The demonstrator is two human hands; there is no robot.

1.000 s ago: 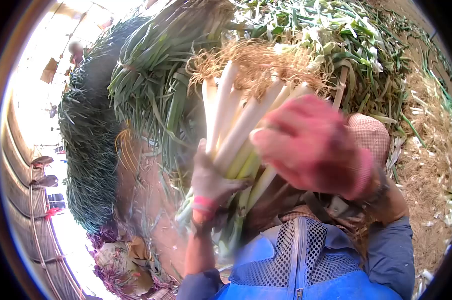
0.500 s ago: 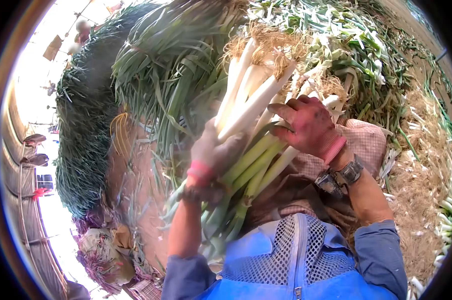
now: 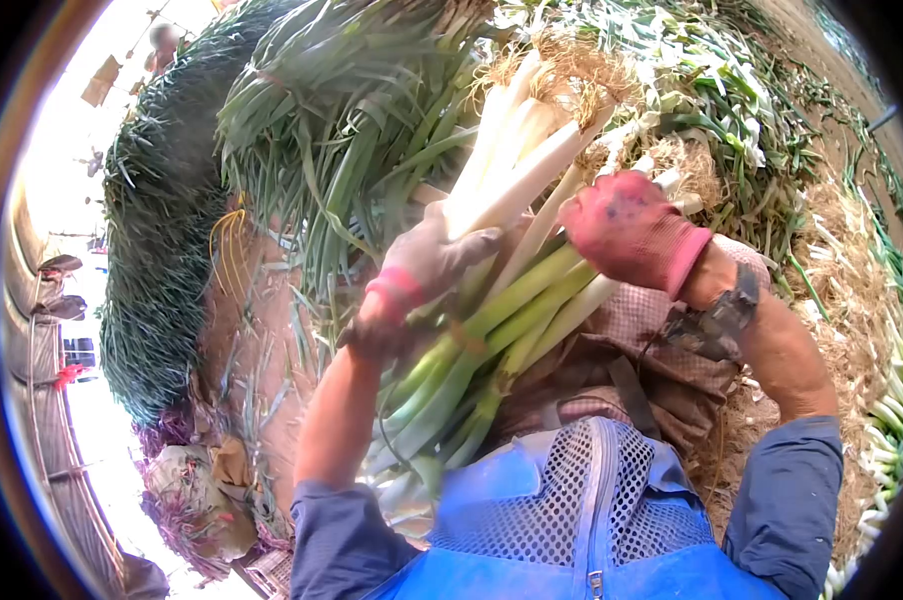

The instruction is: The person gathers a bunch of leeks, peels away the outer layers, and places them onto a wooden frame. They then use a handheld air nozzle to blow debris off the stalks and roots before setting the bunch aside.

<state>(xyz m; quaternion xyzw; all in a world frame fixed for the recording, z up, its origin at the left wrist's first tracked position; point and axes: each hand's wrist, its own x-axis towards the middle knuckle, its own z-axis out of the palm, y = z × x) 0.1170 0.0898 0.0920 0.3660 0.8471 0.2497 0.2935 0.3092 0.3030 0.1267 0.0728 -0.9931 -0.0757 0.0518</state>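
Observation:
My left hand (image 3: pixel 434 258), in a pale glove with a pink cuff, is wrapped round a bunch of thick white-stemmed green onions (image 3: pixel 512 150). Their shaggy roots point up and away from me. My right hand (image 3: pixel 634 232), in a stained red glove, is closed in a fist just right of the bunch; whatever lies inside its fingers is hidden. Beneath both hands, more green onions (image 3: pixel 532 305) slant across my lap, green leaves towards my left side. Further rooted stems lie behind my right hand.
A heap of long green leaves (image 3: pixel 342 110) rises at the upper left, beside a long dark green stack (image 3: pixel 162 220). Loose trimmed leaves (image 3: pixel 742 110) are piled at the upper right. Roots and scraps (image 3: pixel 832 330) cover the ground on the right. A bulging sack (image 3: pixel 197 500) sits lower left.
The bunch in my left hand has shifted slightly right. My right hand has rolled over and moved a little right and down, its fingers now curled into a fist.

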